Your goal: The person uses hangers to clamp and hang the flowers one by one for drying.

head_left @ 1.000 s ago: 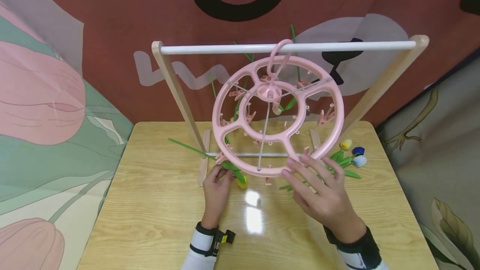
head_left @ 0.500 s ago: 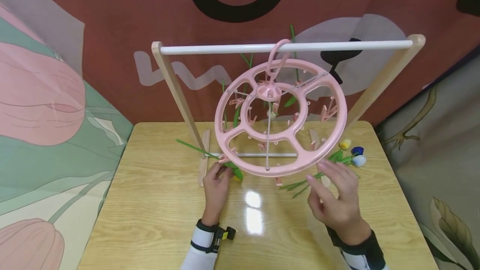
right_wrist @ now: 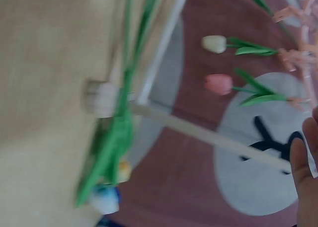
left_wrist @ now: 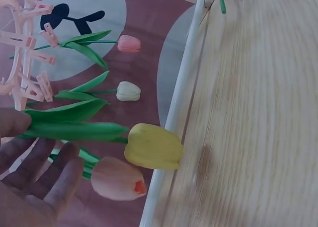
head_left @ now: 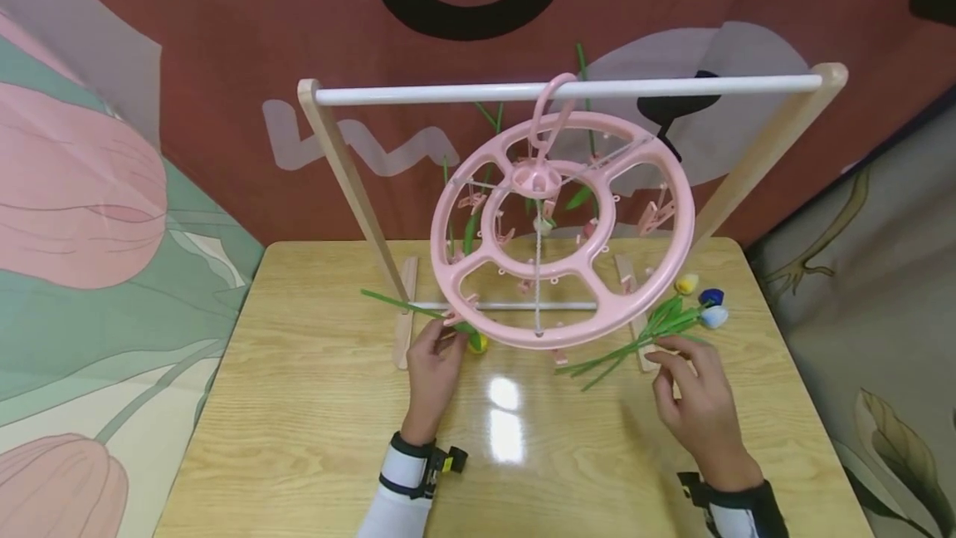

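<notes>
- Right hand [head_left: 698,401], lower right of the head frame: grip apart, fingers loosely bent, just beside the bundled tulips [head_left: 675,322] lying on the worktop [head_left: 299,430].
- Left hand [head_left: 433,368], just below centre: grip clamped on the yellow tulip [left_wrist: 153,146] by its leaves.
- Pink hanger [head_left: 616,304], centre, hooked over a white rail [head_left: 433,93].
- Reddish backdrop [head_left: 246,48], top.

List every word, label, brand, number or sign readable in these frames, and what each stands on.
No text can be read in any view.
Black gear at the left wrist, with its yellow patch: any print is too small to read.
Backdrop: its pale zigzag forms no readable word.
</notes>
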The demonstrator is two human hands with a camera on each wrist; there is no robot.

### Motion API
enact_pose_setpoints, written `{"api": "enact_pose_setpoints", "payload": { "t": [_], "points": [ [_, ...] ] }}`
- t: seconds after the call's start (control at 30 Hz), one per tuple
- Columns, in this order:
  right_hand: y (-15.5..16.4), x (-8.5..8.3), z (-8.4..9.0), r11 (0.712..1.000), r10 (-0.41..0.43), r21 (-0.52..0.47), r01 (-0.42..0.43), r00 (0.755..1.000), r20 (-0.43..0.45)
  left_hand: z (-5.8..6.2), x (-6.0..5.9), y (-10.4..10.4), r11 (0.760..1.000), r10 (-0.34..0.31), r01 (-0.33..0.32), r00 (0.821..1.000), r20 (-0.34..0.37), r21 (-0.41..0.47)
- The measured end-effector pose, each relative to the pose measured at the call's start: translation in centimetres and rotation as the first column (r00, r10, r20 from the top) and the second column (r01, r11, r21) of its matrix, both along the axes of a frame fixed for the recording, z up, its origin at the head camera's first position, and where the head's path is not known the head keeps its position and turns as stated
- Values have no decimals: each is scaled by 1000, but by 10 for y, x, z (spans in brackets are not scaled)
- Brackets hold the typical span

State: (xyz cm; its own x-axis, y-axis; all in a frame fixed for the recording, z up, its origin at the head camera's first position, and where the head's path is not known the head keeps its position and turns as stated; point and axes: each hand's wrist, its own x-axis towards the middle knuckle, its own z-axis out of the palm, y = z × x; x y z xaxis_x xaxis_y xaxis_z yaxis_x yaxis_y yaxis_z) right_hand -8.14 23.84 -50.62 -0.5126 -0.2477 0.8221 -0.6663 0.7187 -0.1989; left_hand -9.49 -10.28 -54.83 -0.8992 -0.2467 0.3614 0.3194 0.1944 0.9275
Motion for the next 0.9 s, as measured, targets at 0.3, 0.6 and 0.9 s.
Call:
{"api": "enact_pose_setpoints", "payload": {
  "t": [0.3, 0.6, 0.9],
  "points": [
    [19, -1, -27, 995, -47, 94, 26, 972, 228, 21, 6, 5, 997, -17, 18, 1000, 2, -76],
    [32, -10, -39, 984, -114, 171, 57, 931, 347, -7, 8, -1, 991, -67, 71, 997, 37, -112],
    [40, -26, -47, 968, -128, 250, 29, 912, 390, -8, 23, -7, 972, -130, 132, 991, 25, -192]
  ]
}}
